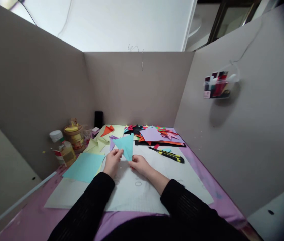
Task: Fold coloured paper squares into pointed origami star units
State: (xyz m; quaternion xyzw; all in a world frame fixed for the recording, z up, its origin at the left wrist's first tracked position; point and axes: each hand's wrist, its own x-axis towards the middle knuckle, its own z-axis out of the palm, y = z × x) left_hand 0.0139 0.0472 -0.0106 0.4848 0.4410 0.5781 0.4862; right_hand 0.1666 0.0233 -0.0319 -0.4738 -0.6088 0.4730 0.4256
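Note:
A light blue sheet of paper folded into a triangle (126, 146) is held up between my two hands over the white paper. My left hand (113, 162) pinches its lower left edge. At its bottom corner, my right hand (140, 164) has its fingers closed on the paper. Just beyond the triangle lies a purple folded paper (112, 143), partly hidden by it. A flat light blue sheet (84, 166) rests to the left of my left hand. To the right of my hands is a black and yellow utility knife (168, 155).
Colourful folded papers (167, 134) are heaped at the back right under a lilac sheet (151, 134). An orange folded piece (107, 130) and pale yellow ones (97, 144) sit back left. A bottle (65, 150) and a tub (74, 135) stand by the left partition. Grey panels enclose three sides.

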